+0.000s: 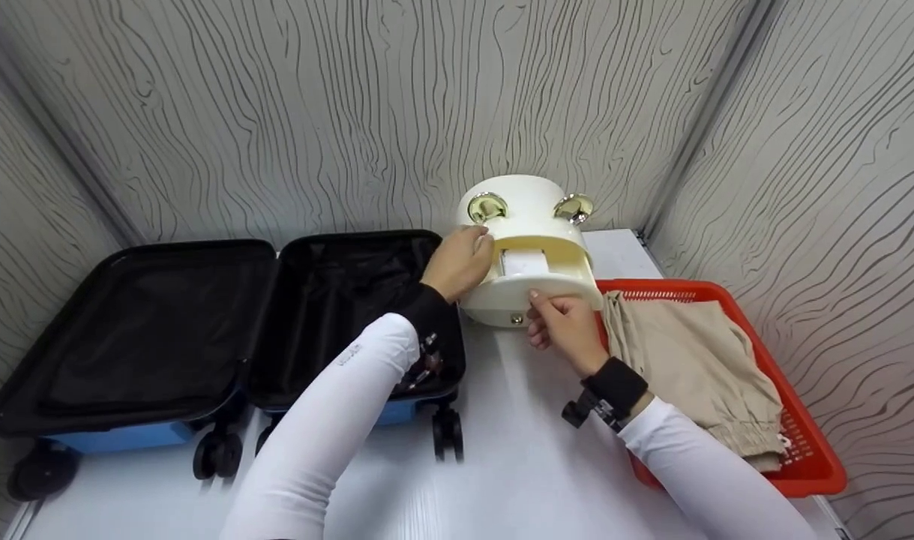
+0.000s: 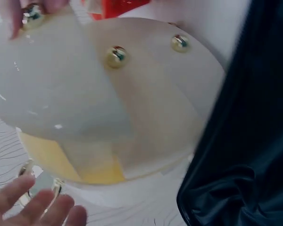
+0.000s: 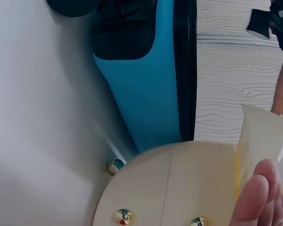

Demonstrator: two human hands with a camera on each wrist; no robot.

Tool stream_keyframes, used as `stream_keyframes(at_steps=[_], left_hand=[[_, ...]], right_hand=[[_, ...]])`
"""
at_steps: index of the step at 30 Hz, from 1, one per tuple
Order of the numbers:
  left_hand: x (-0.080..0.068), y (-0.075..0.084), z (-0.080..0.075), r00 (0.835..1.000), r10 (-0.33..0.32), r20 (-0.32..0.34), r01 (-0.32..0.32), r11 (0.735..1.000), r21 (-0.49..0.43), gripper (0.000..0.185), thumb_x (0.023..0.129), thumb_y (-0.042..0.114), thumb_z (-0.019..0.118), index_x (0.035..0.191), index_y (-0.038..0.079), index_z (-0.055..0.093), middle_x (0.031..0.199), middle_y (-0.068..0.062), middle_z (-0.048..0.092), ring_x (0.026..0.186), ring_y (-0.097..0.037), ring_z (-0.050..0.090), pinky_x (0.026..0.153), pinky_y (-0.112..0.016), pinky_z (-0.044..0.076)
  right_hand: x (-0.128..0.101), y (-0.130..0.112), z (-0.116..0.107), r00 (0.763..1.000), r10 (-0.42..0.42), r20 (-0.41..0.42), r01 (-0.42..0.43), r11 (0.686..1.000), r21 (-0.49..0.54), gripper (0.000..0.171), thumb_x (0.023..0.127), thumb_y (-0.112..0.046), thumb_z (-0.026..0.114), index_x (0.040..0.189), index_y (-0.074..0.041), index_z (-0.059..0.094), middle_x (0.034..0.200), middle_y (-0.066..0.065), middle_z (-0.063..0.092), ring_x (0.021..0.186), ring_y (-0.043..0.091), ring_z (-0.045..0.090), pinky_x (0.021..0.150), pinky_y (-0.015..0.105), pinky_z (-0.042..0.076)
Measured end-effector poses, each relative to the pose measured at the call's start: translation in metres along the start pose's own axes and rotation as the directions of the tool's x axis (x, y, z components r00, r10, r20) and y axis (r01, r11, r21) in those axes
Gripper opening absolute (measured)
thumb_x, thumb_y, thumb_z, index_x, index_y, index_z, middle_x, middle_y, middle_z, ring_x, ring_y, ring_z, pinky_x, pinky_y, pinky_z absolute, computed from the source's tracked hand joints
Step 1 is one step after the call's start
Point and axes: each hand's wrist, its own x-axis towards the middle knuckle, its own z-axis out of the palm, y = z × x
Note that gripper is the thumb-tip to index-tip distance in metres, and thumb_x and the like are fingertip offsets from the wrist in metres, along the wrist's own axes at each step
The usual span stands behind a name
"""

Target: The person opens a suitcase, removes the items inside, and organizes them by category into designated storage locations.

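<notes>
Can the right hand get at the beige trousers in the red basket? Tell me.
Probably yes. The right hand is at the cream case's near edge, right beside the red basket, and the beige trousers lie uncovered on top, with nothing between.

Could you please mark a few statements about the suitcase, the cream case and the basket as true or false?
1. The suitcase lies open. True.
2. Both hands touch the cream round case. True: the left hand is on its side, the right hand at its lower edge.
3. The red basket holds blue jeans. False: it holds beige clothing.
4. The cream round case sits inside the suitcase. False: it stands on the white table, between suitcase and basket.
</notes>
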Motion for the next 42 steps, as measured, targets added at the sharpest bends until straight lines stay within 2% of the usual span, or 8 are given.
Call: stream_keyframes(at_steps=[4,11,18,24,30,36,38,42], left_hand=[[0.0,-0.012,0.002,0.995,0.067,0.08,-0.069,0.997,0.023,0.054,0.116,0.033,0.034,0.155,0.003,0.057,0.161,-0.019,0.056,0.153,-0.034,0.052,0.129,-0.043,0.038],[0.0,-0.02,0.0,0.993,0.094,0.077,-0.095,0.995,0.012,0.058,0.117,0.036,0.027,0.156,0.006,0.058,0.158,-0.018,0.06,0.149,-0.034,0.055,0.127,-0.045,0.04],[-0.001,-0.022,0.001,0.994,0.087,0.071,-0.088,0.996,0.014,0.057,0.117,0.037,0.028,0.149,0.007,0.065,0.149,-0.018,0.067,0.141,-0.035,0.062,0.121,-0.047,0.046],[0.0,-0.021,0.001,0.994,0.079,0.068,-0.082,0.996,0.03,0.056,0.118,0.04,0.03,0.144,0.009,0.068,0.144,-0.016,0.07,0.138,-0.035,0.064,0.119,-0.048,0.047],[0.0,-0.026,0.004,0.989,0.133,0.068,-0.136,0.99,0.046,0.05,0.117,0.032,0.04,0.153,0.006,0.062,0.156,-0.018,0.061,0.147,-0.036,0.057,0.126,-0.047,0.042],[-0.001,-0.032,0.005,0.985,0.158,0.073,-0.162,0.986,0.045,0.05,0.109,0.021,0.059,0.156,0.004,0.057,0.161,-0.019,0.056,0.151,-0.036,0.053,0.129,-0.045,0.039],[-0.001,-0.034,0.005,0.985,0.159,0.069,-0.162,0.986,0.038,0.051,0.108,0.02,0.061,0.156,0.003,0.057,0.161,-0.019,0.056,0.15,-0.037,0.054,0.129,-0.045,0.039],[0.0,-0.035,0.005,0.985,0.161,0.069,-0.163,0.986,0.026,0.051,0.108,0.02,0.061,0.156,0.003,0.056,0.162,-0.019,0.055,0.151,-0.037,0.053,0.129,-0.044,0.039]], right_hand=[[0.009,-0.002,0.0,1.0,0.0,0.003,0.0,1.0,-0.004,0.044,0.111,-0.024,0.064,0.089,0.013,0.071,0.062,0.003,0.069,0.049,0.01,0.064,0.049,0.026,0.057],[0.034,-0.01,0.003,1.0,0.02,-0.009,-0.02,0.999,-0.047,0.048,0.112,-0.028,0.06,0.095,0.016,0.071,0.061,0.001,0.069,0.05,0.01,0.065,0.051,0.027,0.058],[0.057,-0.013,0.006,0.999,0.021,-0.043,-0.024,0.998,-0.059,0.05,0.112,-0.03,0.06,0.098,0.017,0.07,0.061,0.001,0.069,0.049,0.009,0.065,0.048,0.024,0.056],[0.064,-0.012,0.006,0.999,0.008,-0.044,-0.012,0.995,-0.097,0.052,0.112,-0.035,0.059,0.095,0.013,0.071,0.061,0.001,0.07,0.051,0.009,0.066,0.05,0.024,0.057],[0.06,0.009,0.007,0.997,-0.036,-0.064,0.028,0.992,-0.126,0.062,0.111,-0.045,0.06,0.092,0.013,0.072,0.061,0.005,0.068,0.05,0.014,0.065,0.049,0.028,0.057],[0.055,0.03,0.006,0.993,-0.082,-0.086,0.048,0.938,-0.345,0.045,0.105,-0.029,0.07,0.084,0.011,0.074,0.056,-0.005,0.063,0.05,0.009,0.059,0.05,0.022,0.05],[0.056,0.033,0.007,0.991,-0.09,-0.1,0.042,0.91,-0.412,0.044,0.103,-0.029,0.071,0.075,0.005,0.073,0.053,-0.009,0.06,0.048,0.007,0.055,0.049,0.022,0.046],[0.059,0.034,0.009,0.992,-0.073,-0.107,0.014,0.881,-0.473,0.049,0.104,-0.032,0.069,0.06,-0.011,0.063,0.049,-0.01,0.054,0.046,0.007,0.052,0.048,0.024,0.043]])
